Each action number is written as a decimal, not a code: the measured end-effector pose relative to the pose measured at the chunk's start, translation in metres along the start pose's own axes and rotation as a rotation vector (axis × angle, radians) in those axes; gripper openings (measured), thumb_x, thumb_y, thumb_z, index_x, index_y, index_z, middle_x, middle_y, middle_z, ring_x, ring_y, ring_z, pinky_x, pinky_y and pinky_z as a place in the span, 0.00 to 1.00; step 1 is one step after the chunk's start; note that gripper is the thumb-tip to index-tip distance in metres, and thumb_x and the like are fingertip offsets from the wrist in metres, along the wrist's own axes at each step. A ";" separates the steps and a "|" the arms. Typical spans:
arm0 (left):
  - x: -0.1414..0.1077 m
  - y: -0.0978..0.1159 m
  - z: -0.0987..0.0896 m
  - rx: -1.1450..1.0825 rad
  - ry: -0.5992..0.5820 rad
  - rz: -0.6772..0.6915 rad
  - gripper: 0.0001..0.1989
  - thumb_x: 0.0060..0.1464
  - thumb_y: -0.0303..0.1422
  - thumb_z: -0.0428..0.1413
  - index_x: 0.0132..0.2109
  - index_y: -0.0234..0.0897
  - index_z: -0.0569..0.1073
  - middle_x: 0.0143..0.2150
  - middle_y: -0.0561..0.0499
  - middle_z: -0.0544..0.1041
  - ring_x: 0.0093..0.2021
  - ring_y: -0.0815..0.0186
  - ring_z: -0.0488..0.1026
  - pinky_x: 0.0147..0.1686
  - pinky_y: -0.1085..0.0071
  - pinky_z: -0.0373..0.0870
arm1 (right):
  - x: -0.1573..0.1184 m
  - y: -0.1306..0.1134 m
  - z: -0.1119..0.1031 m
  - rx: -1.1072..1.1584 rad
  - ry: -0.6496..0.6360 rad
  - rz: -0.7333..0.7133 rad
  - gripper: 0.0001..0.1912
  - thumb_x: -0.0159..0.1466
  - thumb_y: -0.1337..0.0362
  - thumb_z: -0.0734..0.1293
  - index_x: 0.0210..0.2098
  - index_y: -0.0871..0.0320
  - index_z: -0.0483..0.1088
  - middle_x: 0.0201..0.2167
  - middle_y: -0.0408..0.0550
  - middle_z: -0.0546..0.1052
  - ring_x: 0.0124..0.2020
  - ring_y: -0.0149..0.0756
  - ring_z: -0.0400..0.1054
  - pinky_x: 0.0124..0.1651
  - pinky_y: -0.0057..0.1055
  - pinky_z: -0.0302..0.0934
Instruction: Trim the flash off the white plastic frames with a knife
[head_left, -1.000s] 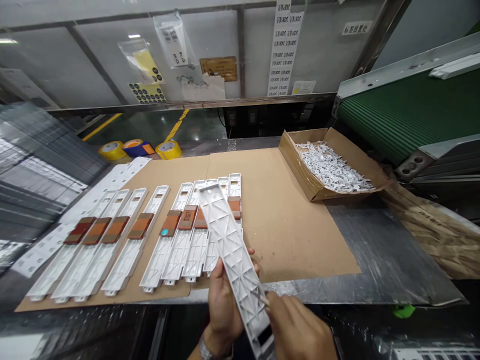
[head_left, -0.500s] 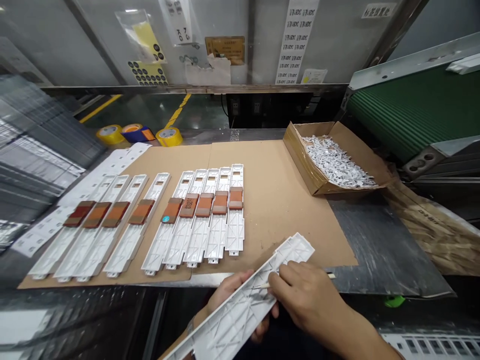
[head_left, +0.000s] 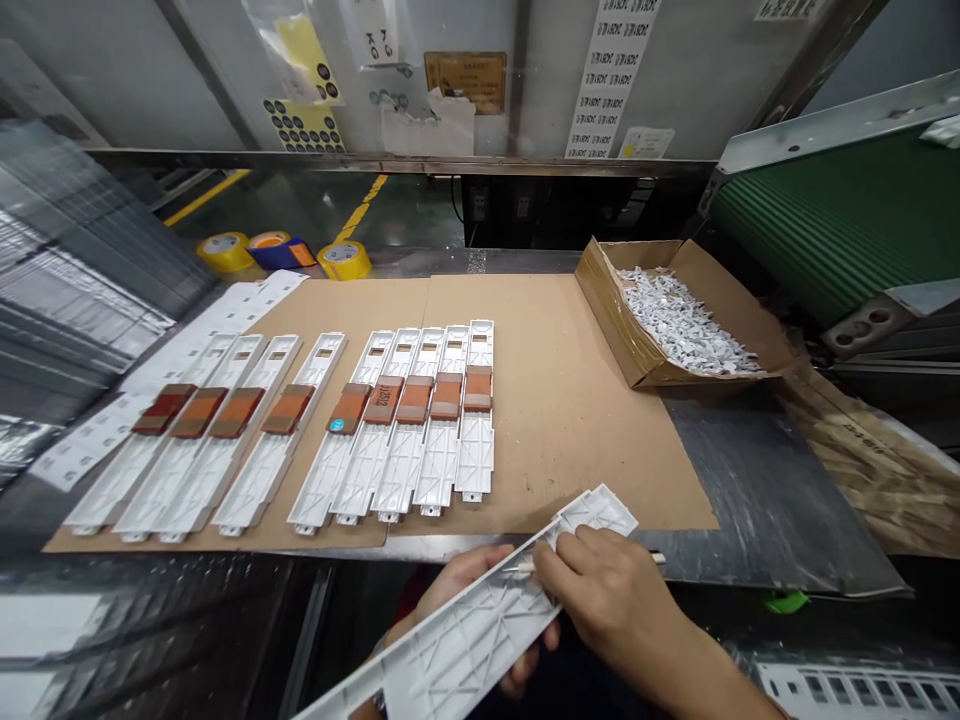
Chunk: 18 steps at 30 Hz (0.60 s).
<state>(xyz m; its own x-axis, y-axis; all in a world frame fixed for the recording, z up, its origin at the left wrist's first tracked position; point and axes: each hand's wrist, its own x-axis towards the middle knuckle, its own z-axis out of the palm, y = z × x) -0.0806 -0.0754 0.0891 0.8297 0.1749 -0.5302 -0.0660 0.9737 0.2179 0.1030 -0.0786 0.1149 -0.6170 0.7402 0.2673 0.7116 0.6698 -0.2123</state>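
A long white ribbed plastic panel (head_left: 457, 645) slants across the lower middle of the view. My left hand (head_left: 457, 580) is wrapped around it from behind and beneath, with fingertips showing at its lower edge. My right hand (head_left: 604, 585) is closed on a slim tool (head_left: 521, 568) with a thin tip and a pale handle, whose end sticks out past the hand. That tip lies at the ribs near the panel's upper edge; whether it touches them I cannot tell. Similar white panels (head_left: 472, 455) with reddish-brown blocks across them lie side by side on the cardboard.
A cardboard box (head_left: 626, 330) of small white pieces (head_left: 679, 320) stands at the back right, near a green conveyor belt (head_left: 832, 215). Tape rolls (head_left: 345, 260) sit along the far edge. Label sheets (head_left: 217, 320) lie left, and crumpled brown paper (head_left: 870, 460) lies right.
The view has shifted slightly, moving the bench contents a little up in the picture. The panel and both hands sit slightly lower; the grips look the same, and more of the tool's handle end shows.
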 end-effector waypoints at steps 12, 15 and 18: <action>-0.001 -0.001 -0.005 0.035 -0.033 -0.006 0.34 0.58 0.45 0.30 0.33 0.25 0.74 0.17 0.48 0.70 0.16 0.69 0.65 0.18 0.76 0.55 | 0.001 -0.001 0.000 0.022 -0.013 -0.031 0.19 0.70 0.69 0.50 0.28 0.58 0.65 0.21 0.43 0.66 0.23 0.34 0.54 0.28 0.33 0.42; 0.000 -0.002 -0.009 0.039 -0.019 -0.021 0.34 0.57 0.47 0.31 0.32 0.25 0.74 0.17 0.47 0.70 0.16 0.68 0.65 0.18 0.75 0.55 | 0.000 0.000 0.003 0.018 0.011 -0.032 0.18 0.69 0.69 0.50 0.28 0.58 0.65 0.21 0.42 0.65 0.22 0.34 0.53 0.28 0.33 0.41; 0.002 -0.001 -0.009 0.034 -0.008 -0.023 0.36 0.56 0.48 0.30 0.32 0.24 0.74 0.17 0.47 0.69 0.16 0.67 0.64 0.19 0.74 0.56 | 0.000 0.002 0.006 0.024 -0.005 -0.080 0.16 0.69 0.69 0.51 0.31 0.58 0.66 0.22 0.43 0.66 0.23 0.34 0.54 0.28 0.33 0.42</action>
<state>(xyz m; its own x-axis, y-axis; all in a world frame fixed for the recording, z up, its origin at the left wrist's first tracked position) -0.0839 -0.0750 0.0807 0.8350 0.1514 -0.5290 -0.0279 0.9718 0.2340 0.1021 -0.0770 0.1090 -0.6730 0.6847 0.2796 0.6518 0.7278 -0.2133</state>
